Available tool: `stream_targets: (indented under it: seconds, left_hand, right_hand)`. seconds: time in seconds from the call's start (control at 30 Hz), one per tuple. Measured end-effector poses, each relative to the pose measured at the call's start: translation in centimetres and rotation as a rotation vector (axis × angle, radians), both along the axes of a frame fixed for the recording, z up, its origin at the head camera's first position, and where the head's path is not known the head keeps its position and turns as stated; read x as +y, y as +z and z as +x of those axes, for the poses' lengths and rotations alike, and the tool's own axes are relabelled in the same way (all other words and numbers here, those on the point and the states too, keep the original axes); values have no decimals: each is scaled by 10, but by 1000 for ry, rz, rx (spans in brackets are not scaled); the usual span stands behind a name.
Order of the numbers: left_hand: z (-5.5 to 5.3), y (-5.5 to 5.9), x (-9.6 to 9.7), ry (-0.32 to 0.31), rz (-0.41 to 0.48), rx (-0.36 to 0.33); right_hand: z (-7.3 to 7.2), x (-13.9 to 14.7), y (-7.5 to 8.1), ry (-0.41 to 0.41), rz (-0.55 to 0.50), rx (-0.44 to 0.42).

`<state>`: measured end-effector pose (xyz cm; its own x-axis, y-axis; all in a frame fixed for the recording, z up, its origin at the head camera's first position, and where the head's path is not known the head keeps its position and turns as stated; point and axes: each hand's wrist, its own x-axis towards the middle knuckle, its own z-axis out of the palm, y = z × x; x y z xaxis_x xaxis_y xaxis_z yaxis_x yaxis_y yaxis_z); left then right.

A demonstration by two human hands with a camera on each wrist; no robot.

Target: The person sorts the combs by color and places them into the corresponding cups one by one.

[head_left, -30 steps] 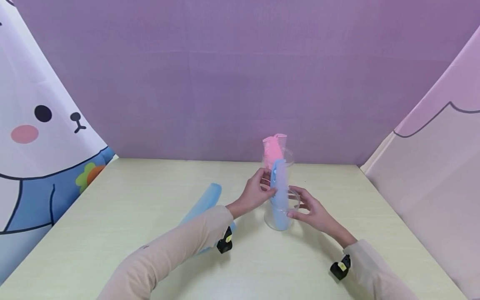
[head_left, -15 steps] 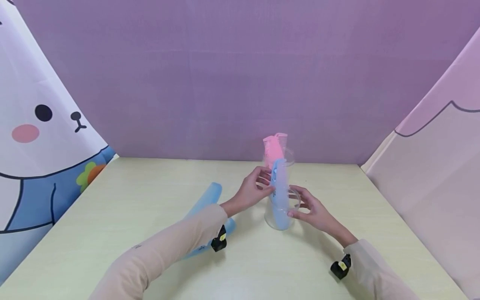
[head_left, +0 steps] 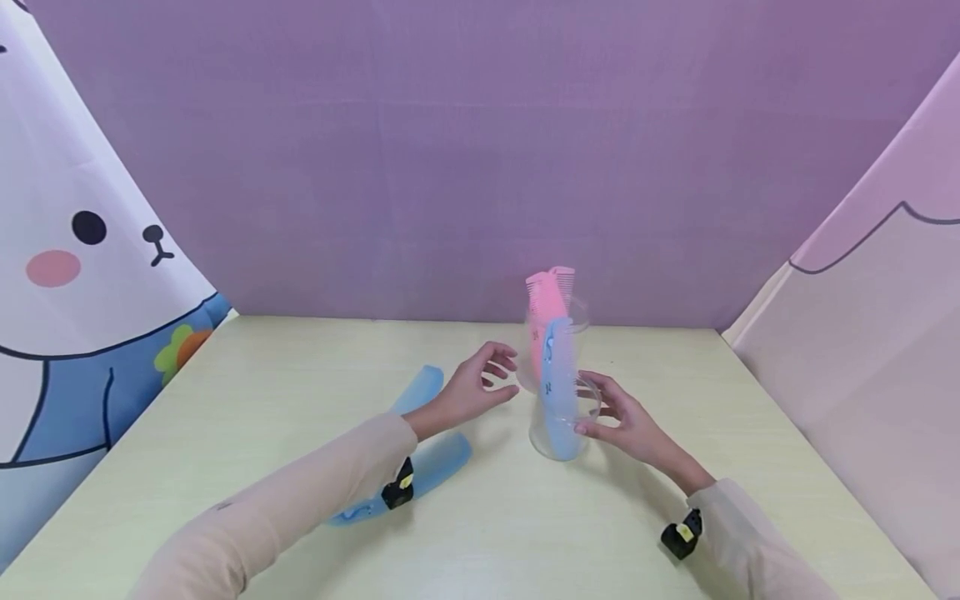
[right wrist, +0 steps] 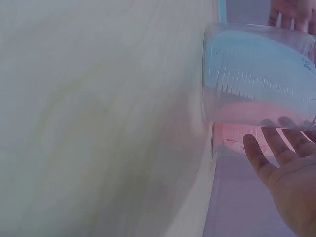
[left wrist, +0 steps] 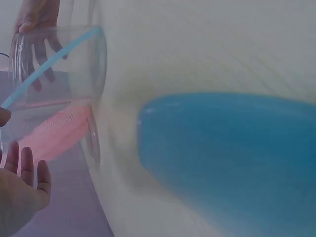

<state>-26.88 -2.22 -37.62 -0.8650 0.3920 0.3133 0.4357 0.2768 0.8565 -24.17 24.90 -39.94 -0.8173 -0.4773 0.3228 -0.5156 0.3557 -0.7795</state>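
Observation:
A blue comb (head_left: 557, 358) leans upright in the front clear cup (right wrist: 211, 106), its top sticking out above the rim. My right hand (head_left: 628, 427) holds this cup from the right, thumb in front and fingers round the far side. Left of the cup, my left hand (head_left: 477, 385) is apart from the comb, its fingers loosely bent around nothing. Pink combs (head_left: 545, 293) stand in a second clear cup (head_left: 582, 317) just behind. Two more blue combs lie on the table by my left forearm, the nearer comb (head_left: 442, 461) partly covered by the sleeve and wrist camera.
The pale wooden table (head_left: 600, 533) ends at a purple cloth backdrop (head_left: 465, 167). A cloth with a cartoon animal (head_left: 97, 292) hangs on the left, and a pink and white cloth (head_left: 870, 317) on the right.
My left hand has let go of the blue comb in the front cup and drawn back to the left. The right hand and both cups have stayed in place.

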Motion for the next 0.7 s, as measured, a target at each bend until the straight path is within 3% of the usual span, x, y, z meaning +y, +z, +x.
stream_targets:
  seconds: [0.37, 0.7]
  left_hand:
    - [15, -15, -40, -47, -149, 10]
    - [27, -22, -64, -67, -301, 12]
  right_hand:
    - [0, 0, 0, -6, 9, -5]
    - [-2, 1, -3, -7, 7, 16]
